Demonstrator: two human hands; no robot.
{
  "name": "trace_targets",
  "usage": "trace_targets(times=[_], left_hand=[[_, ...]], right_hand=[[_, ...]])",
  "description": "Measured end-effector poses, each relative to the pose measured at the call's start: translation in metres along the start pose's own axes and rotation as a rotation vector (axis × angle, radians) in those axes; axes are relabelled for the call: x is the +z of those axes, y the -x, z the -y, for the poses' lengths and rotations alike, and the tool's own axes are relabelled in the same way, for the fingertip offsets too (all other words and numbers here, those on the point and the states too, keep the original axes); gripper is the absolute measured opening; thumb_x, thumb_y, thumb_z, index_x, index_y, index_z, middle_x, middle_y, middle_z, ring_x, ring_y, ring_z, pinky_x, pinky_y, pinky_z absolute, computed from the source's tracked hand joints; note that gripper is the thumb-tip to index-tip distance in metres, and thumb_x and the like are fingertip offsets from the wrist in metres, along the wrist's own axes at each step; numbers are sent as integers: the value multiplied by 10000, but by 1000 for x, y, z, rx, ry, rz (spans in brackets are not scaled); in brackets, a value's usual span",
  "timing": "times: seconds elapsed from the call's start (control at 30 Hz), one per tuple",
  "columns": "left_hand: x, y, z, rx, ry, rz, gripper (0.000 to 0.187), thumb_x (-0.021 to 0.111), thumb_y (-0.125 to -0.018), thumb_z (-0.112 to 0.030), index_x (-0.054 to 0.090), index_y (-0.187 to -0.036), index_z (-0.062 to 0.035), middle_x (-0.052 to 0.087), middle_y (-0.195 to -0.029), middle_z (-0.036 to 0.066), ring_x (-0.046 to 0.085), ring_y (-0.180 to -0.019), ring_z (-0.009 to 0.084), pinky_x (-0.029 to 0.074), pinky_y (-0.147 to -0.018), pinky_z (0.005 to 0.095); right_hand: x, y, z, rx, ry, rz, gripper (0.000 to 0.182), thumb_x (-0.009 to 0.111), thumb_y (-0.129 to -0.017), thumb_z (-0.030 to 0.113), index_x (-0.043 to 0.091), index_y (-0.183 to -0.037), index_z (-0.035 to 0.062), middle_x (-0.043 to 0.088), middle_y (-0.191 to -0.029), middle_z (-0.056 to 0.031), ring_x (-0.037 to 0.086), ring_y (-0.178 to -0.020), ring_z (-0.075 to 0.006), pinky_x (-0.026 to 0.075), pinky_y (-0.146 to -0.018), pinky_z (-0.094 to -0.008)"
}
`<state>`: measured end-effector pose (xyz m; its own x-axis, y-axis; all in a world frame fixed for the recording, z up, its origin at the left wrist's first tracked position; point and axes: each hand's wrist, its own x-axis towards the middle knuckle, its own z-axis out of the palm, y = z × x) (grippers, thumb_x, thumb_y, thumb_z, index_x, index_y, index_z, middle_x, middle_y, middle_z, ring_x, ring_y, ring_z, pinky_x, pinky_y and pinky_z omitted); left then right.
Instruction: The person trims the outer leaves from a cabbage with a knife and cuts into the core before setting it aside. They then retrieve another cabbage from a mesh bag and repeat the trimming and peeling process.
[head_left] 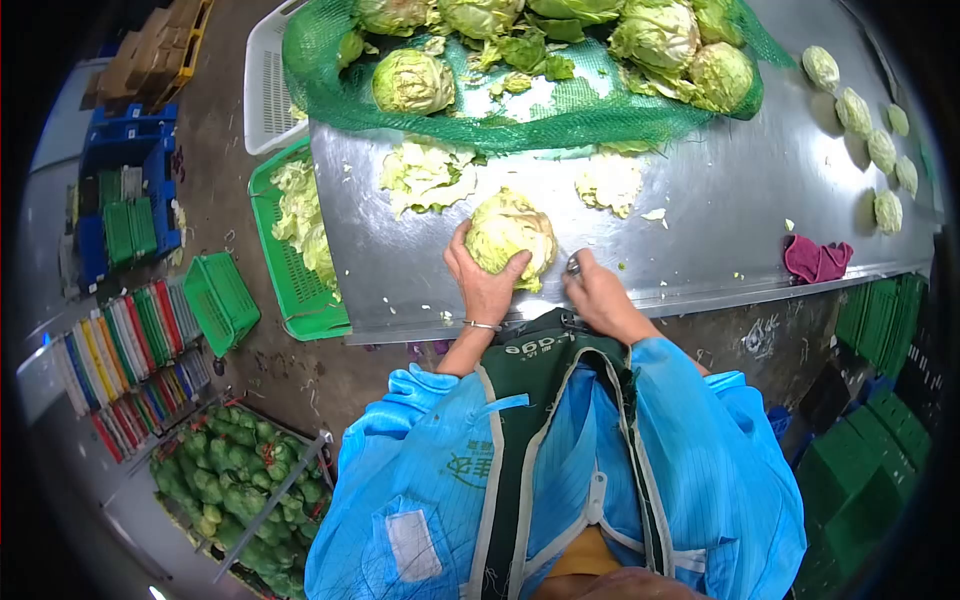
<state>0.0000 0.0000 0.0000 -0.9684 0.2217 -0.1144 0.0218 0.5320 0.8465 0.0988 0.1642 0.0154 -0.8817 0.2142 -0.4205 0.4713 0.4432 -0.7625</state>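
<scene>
A pale green lettuce head (pixel 508 236) with some browned leaves rests on the metal table (pixel 400 290) near its front edge. My left hand (pixel 482 275) is wrapped round its left and lower side. Just right of it, my right hand (pixel 598 297) is closed on a small dark metal tool (pixel 573 266), mostly hidden by the fingers; it looks like a knife handle. Behind lie loose leaves (pixel 428 176) and a second pile of leaf scraps (pixel 610 184). More lettuce heads (pixel 413 82) sit on a green net (pixel 500 137).
Several trimmed heads (pixel 853 112) stand at the table's right, near a dark red cloth (pixel 818 259). At the left edge are a green crate (pixel 270 215) of leaves and a white basket (pixel 268 85). A bin of netted green produce (pixel 235 480) is at lower left.
</scene>
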Motion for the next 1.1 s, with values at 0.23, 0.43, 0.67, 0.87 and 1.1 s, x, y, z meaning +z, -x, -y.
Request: trace_targets(times=[0.23, 0.43, 0.67, 0.87, 1.1], left_hand=[[17, -5, -4, -44, 35, -41, 929, 842, -657, -428, 352, -1330, -14, 375, -1236, 194, 372, -1188, 359, 289, -1042, 467], [22, -20, -17, -98, 56, -44, 878, 839, -672, -401, 382, -1294, 15, 398, -1222, 195, 385, -1181, 344, 309, -1022, 456], [26, -28, -15, -139, 52, -93, 883, 849, -647, -420, 413, -1278, 17, 425, -1225, 214, 401, -1177, 357, 312, -1016, 458], [22, -32, -23, -150, -37, -52, 837, 833, -652, -380, 431, -1271, 16, 453, -1226, 218, 416, -1180, 360, 331, -1014, 448], [-7, -25, 30, -232, 375, 28, 773, 762, -743, -343, 399, -1325, 14, 435, -1279, 200, 417, -1224, 309, 326, -1046, 409]], right_hand=[[-4, 8, 9, -47, 62, 16, 204, 524, -892, 124, 393, -952, -20, 590, -749, -285, 593, -744, -470, 457, -658, -522], [12, -22, -9, -135, 115, -91, 197, 520, -884, 89, 363, -934, -19, 580, -698, -287, 586, -680, -475, 456, -587, -522], [8, -46, 0, -19, 203, -6, 122, 442, -860, 41, 387, -935, -38, 597, -767, -310, 607, -733, -492, 482, -651, -549], [13, -41, 0, 43, 155, 20, 159, 417, -858, 41, 397, -977, -63, 605, -770, -321, 611, -758, -490, 478, -674, -563], [6, -48, -33, 115, 89, 94, 303, 466, -865, 81, 405, -1126, -62, 610, -908, -350, 622, -862, -455, 481, -775, -492]])
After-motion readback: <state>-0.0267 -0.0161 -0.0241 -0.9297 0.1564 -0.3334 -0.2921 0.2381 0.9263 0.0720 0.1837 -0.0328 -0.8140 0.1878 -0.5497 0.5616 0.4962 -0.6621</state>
